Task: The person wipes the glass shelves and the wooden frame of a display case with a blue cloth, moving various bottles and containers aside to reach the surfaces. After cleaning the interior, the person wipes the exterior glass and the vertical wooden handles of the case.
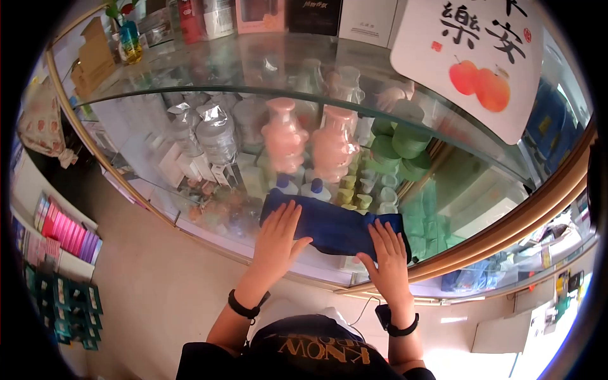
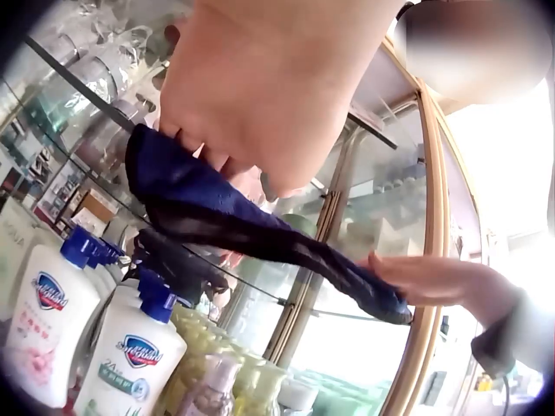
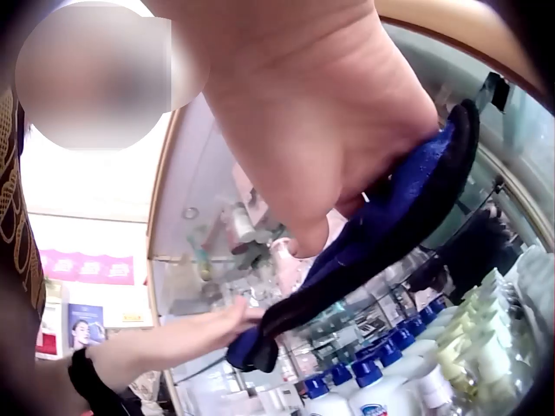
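A dark blue cloth [image 1: 332, 229] is spread on the sloping glass of a display counter [image 1: 500, 231], just below the middle of the head view. It is pressed flat by both hands, which are kept apart. The left hand [image 1: 278, 239] is laid on the cloth's 9 o'clock end, its fingers straight and slightly spread. The right hand [image 1: 387, 256] is laid on the 3 o'clock end in the same way. Nothing is gripped or pinched by either hand.

Under the glass, two pink vases [image 1: 284, 134] are seen at 12 o'clock from the cloth and green jars [image 1: 396, 142] at 1 o'clock. Blue-capped bottles [image 2: 130, 355] are shown beneath the cloth in the left wrist view. A sign with two red apples [image 1: 481, 57] is seen at 2 o'clock.
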### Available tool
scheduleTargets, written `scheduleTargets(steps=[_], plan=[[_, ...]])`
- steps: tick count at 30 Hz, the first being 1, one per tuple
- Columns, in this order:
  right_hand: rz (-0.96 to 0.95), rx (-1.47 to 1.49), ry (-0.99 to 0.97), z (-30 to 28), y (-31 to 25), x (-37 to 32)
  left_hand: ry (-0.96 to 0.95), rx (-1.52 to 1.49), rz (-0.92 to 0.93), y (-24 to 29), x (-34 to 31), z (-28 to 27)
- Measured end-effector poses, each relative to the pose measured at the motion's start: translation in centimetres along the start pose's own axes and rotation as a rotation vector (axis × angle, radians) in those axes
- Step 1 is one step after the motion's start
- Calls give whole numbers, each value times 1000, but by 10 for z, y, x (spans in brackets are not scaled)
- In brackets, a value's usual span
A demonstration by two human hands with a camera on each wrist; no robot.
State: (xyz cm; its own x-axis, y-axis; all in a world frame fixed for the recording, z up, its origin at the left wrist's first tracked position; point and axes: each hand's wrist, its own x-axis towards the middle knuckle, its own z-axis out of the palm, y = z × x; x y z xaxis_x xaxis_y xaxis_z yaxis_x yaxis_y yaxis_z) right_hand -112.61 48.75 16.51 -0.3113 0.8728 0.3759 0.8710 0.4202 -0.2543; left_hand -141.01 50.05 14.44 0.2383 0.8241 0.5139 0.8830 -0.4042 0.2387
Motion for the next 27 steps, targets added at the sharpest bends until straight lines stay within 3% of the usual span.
scheduleTargets(steps=[2,6,13,19,22,24,27], plan=[[49,-4,32,5,-14,2,49,-163,-63,-16,-2,-9],[86,1,45,20,-45,17,27,-201,-129,-59,-7,-26],[-37,196,8,49,-94,60,104,-33,-197,-137,-23,-36],[42,247,44,47,-42,68,54,-21,-119,-112,-19,-31],[127,244,64,32,-20,55,18,-71,-50,-69,-17,-20],[212,-296,-16,27,-16,46,3,-83,-2,-50,-16,-14],[162,-283,-33,39,4,52,-6,-89,54,-32,-14,-8]])
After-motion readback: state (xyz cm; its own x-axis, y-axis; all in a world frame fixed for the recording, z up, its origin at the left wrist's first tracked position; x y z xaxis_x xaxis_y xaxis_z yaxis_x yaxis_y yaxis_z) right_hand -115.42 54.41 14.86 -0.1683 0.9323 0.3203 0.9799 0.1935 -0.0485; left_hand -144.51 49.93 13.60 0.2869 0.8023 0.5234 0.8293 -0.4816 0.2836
